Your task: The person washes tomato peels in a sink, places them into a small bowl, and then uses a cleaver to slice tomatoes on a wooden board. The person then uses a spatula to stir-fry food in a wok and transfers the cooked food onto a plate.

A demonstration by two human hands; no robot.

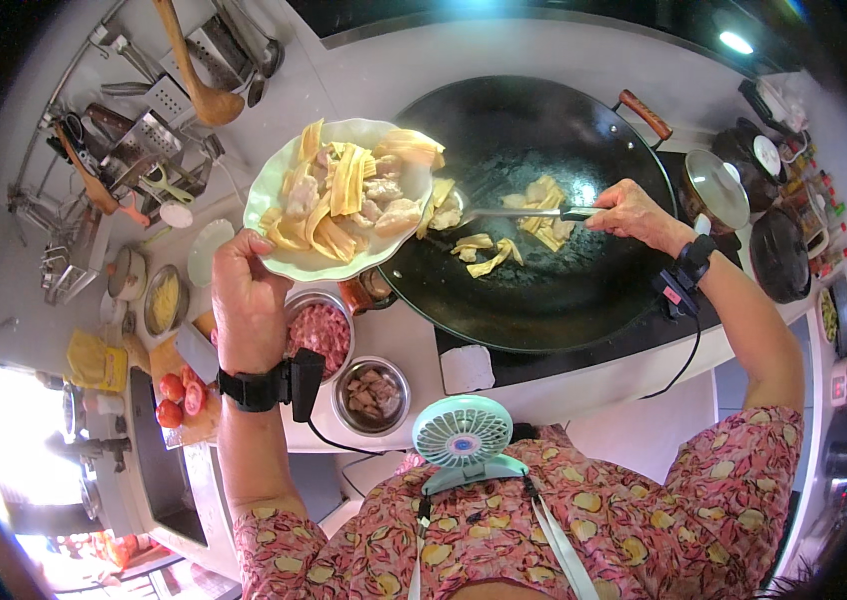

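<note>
My left hand point(249, 281) grips the near left rim of a scalloped pale green plate point(281, 262), held raised beside the wok. Yellow strips, apparently tofu skin, and pale meat pieces point(397, 216) lie on it. My right hand point(632, 215) is closed around the black handle of a metal spatula or ladle point(502, 213) above the large black wok point(581, 307). The utensil's head, by the plate's right edge, carries more strips and meat. A few strips point(497, 259) and a small heap point(543, 206) rest in the wok.
Below the plate stand a metal bowl of raw red meat point(318, 330) and a metal bowl of sliced meat point(371, 396). Tomatoes point(171, 388) lie on a cutting board near the sink point(161, 465). Utensils hang at upper left, including a wooden ladle point(213, 105). A lidded pot point(716, 187) stands right of the wok.
</note>
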